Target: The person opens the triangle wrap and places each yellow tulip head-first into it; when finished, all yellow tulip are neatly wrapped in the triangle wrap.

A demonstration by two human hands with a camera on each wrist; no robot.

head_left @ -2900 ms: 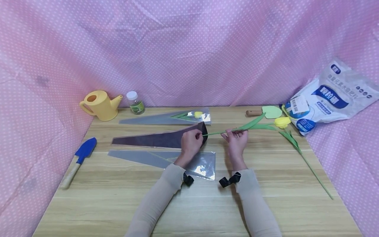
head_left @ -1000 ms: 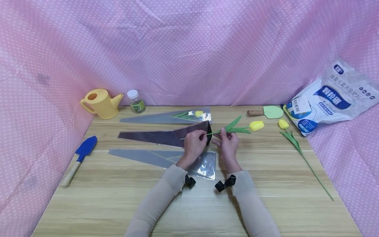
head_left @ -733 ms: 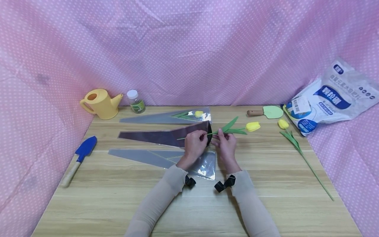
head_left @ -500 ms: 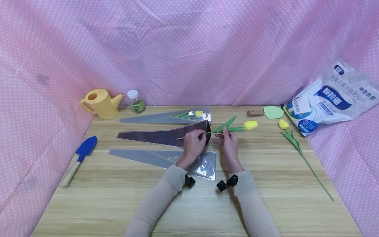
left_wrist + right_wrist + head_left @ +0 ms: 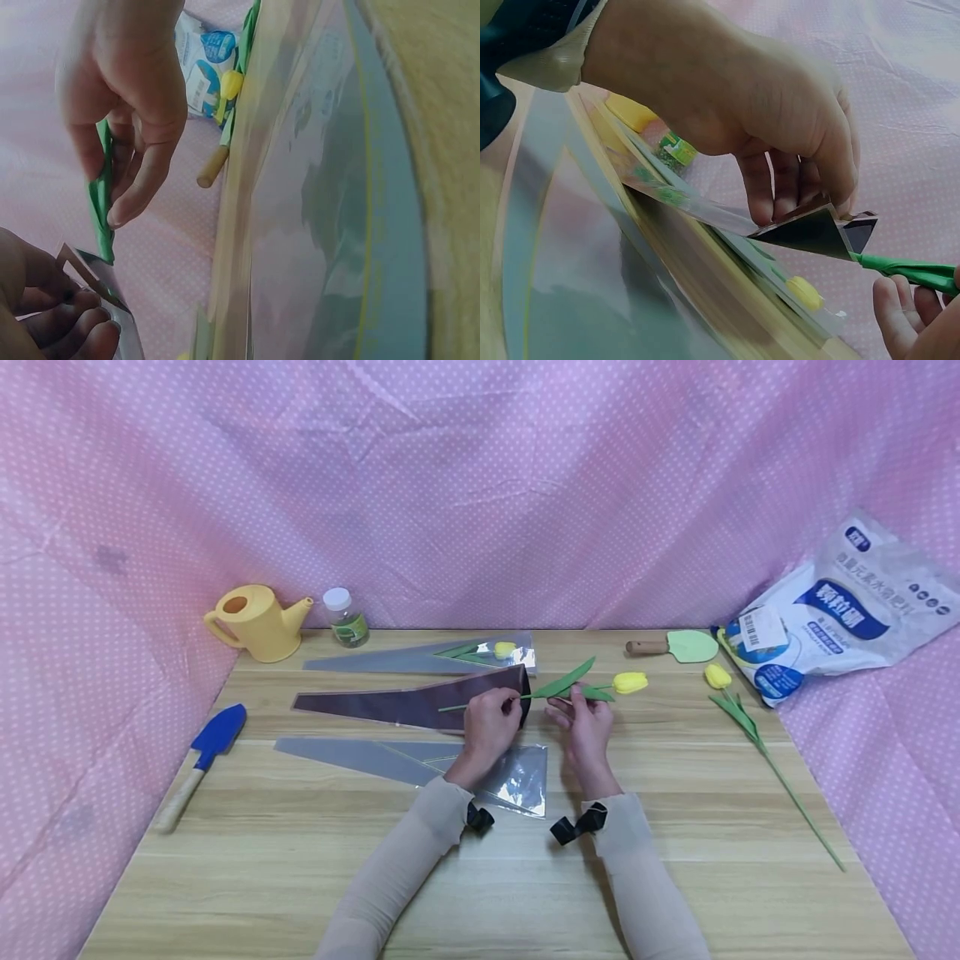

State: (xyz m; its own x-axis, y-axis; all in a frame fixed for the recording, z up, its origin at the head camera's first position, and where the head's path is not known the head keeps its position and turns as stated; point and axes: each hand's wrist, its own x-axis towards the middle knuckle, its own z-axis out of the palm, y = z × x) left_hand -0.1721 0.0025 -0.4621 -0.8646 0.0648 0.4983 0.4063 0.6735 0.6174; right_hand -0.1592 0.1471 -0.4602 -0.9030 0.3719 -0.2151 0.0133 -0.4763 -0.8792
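My left hand pinches the wide open mouth of a dark flower sleeve, as the right wrist view also shows. A yellow tulip has its stem running into that sleeve; its leaves and bloom are outside, to the right of the mouth. The fingers of my right hand pinch the tulip at its green leaves, close by the sleeve's mouth. Nearer the front lies a clear sleeve; behind, another clear sleeve contains a yellow tulip.
At right, a loose tulip lies near a white fertilizer bag and a green trowel. A yellow watering can and a small jar stand back left. A blue trowel lies along the left edge.
The tulip has moved left, its stem sliding deeper into the dark sleeve. My right hand moved left with it, then shifted slightly right along the leaves. My left hand stays at the sleeve's mouth.
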